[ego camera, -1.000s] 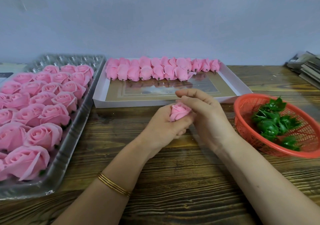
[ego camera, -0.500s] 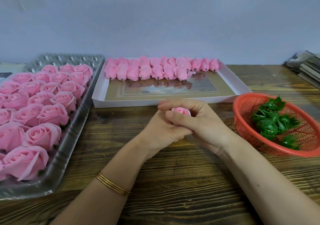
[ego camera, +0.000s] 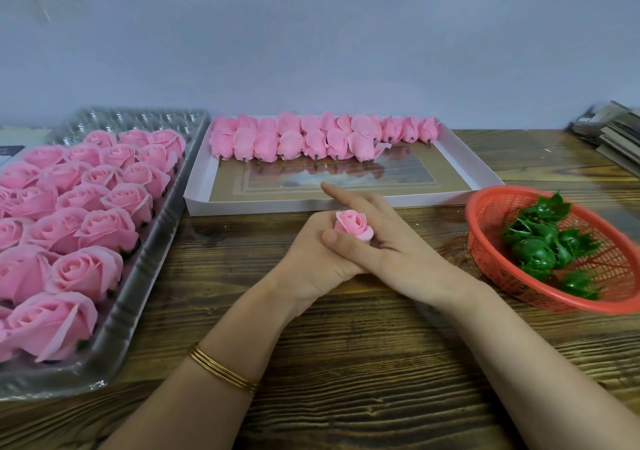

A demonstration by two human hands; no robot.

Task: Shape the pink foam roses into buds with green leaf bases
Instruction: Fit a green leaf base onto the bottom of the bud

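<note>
A small pink foam rose bud (ego camera: 354, 223) stands upright between both hands at the middle of the table. My left hand (ego camera: 313, 259) grips its lower part from the left. My right hand (ego camera: 384, 245) wraps over the left hand, thumb pressed below the bud, index finger stretched out toward the white tray. Green leaf bases (ego camera: 547, 245) lie in a red mesh basket (ego camera: 485, 241) at the right. Several open pink roses (ego camera: 83, 207) fill a clear plastic tray (ego camera: 138, 304) at the left. The bud's base is hidden by my fingers.
A white shallow tray (ego camera: 460, 158) behind my hands holds a row of several finished pink buds (ego camera: 311, 138) along its far side. A stack of papers (ego camera: 613, 131) lies at the far right. A grey wall rises behind the wooden table (ego camera: 346, 363).
The right hand closed over the rose and left hand, then loosened; the bud now shows more above the fingers and the index finger points outward.
</note>
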